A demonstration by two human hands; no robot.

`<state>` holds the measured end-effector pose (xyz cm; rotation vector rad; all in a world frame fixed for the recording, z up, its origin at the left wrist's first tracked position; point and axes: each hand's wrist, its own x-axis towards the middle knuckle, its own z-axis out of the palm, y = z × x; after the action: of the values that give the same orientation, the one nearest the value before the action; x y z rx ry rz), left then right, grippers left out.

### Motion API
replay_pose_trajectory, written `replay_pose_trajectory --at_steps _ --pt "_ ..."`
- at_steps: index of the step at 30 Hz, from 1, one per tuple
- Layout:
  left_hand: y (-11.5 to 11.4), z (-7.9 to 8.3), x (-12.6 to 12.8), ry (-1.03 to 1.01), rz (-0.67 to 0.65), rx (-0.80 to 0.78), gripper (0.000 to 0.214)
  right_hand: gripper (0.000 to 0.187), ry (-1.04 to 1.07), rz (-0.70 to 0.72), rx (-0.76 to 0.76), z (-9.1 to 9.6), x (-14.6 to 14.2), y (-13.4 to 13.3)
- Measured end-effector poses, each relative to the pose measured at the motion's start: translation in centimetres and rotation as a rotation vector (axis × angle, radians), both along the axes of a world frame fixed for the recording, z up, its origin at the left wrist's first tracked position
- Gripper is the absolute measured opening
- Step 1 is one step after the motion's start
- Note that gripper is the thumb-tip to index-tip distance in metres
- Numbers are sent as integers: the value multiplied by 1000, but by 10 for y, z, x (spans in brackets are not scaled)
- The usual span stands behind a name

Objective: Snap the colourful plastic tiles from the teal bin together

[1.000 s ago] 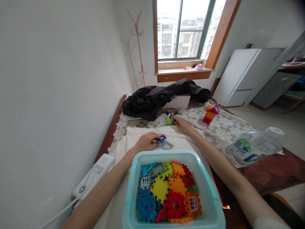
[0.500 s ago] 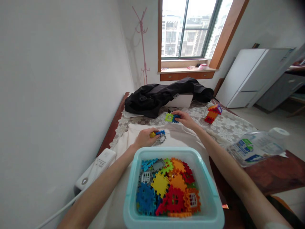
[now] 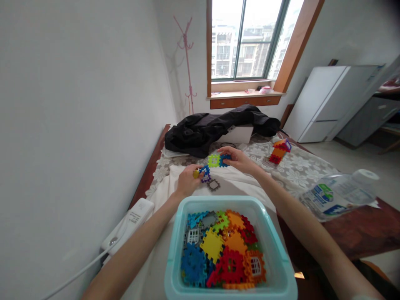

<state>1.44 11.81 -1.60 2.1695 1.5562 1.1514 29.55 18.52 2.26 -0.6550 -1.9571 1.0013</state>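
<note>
My left hand [image 3: 186,180] is closed on a small cluster of yellow, blue and purple toy tiles [image 3: 202,173], held just above the white cloth [image 3: 243,183]. My right hand [image 3: 236,159] pinches a joined green and blue tile piece [image 3: 218,160] and holds it close to the left hand's cluster. A grey tile [image 3: 214,184] lies on the cloth below them. A light blue tub [image 3: 175,250] full of several coloured interlocking tiles stands nearest me. A small built tile house [image 3: 279,151] stands to the right on the lace cloth.
A black jacket [image 3: 215,129] lies over a white box at the table's far end. A plastic water bottle [image 3: 339,192] lies on its side at the right. A white power strip [image 3: 129,221] sits at the left by the wall. A white cabinet [image 3: 328,102] stands beyond.
My right hand has lifted the green and blue piece and brought it left toward my left hand. My left hand has risen off the cloth with its tiles, leaving the grey tile lying there.
</note>
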Motion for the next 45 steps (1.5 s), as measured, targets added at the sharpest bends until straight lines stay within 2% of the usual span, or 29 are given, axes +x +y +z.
replay_pose_trajectory --at_steps 5,8,12,16,19,21,24,28,31,33,35,37,39,42,45 --pt "2 1 -3 -42 11 40 25 44 -29 16 -23 -21 -10 1" --pt "1 3 -4 -94 -41 65 32 44 -15 33 -59 -33 -16 0" --pt "-1 0 -2 -239 -139 23 34 43 -2 53 -109 -40 -27 -5" --pt "1 -7 0 -349 -107 -20 32 49 45 45 -124 -44 -39 -13" --pt "8 -11 -3 -482 -61 -34 31 40 64 -101 -91 -54 -44 -20" --pt "14 -13 -7 -571 -37 -42 33 30 -32 -181 -36 -63 -45 -25" --pt "20 -14 -10 -677 -46 -80 37 34 -228 -182 107 -73 -47 -31" --pt "18 -13 -8 -732 -129 -150 47 53 -384 -214 271 -75 -57 -34" --pt "14 -11 -5 -725 -186 -190 50 38 -398 -211 283 -77 -63 -31" --pt "12 -11 -5 -716 -199 -200 45 28 -322 -212 217 -80 -62 -28" --pt "11 -11 -5 -710 -198 -194 40 24 -203 -226 90 -84 -59 -25" --pt "11 -11 -6 -705 -194 -187 38 25 -82 -239 -31 -86 -55 -24" --pt "11 -11 -5 -703 -193 -190 37 31 -30 -238 -88 -86 -52 -24" --pt "9 -10 -4 -714 -186 -207 36 39 -131 -191 -1 -84 -52 -29" --pt "8 -8 -3 -735 -183 -245 36 38 -245 -146 142 -84 -55 -32"
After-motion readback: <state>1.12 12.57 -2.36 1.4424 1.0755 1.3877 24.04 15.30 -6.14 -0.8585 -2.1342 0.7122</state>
